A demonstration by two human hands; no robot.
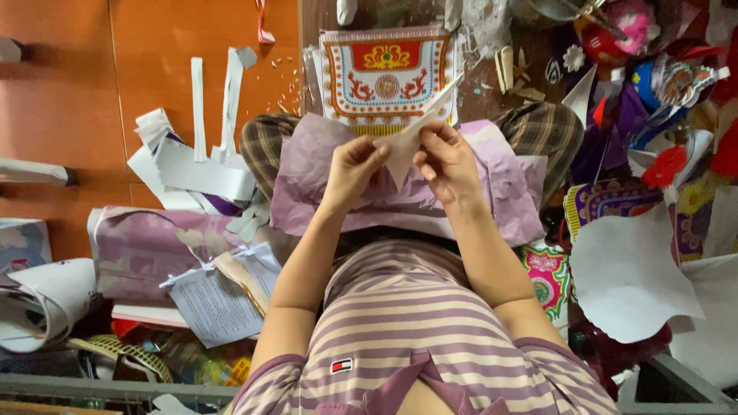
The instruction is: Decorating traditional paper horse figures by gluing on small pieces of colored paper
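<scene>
Pinching a folded white paper triangle (406, 146) between my left hand (351, 170) and right hand (448, 163), I hold it above the crumpled lilac sheet (507, 192) on my lap, the red-and-orange dragon print (387, 77) lying beyond.

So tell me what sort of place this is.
Probably a home paper-craft workspace on the floor. Both hands, left hand and right hand, fold a white paper piece over lilac paper; a printed ornate sheet and paper offcuts lie around.
</scene>
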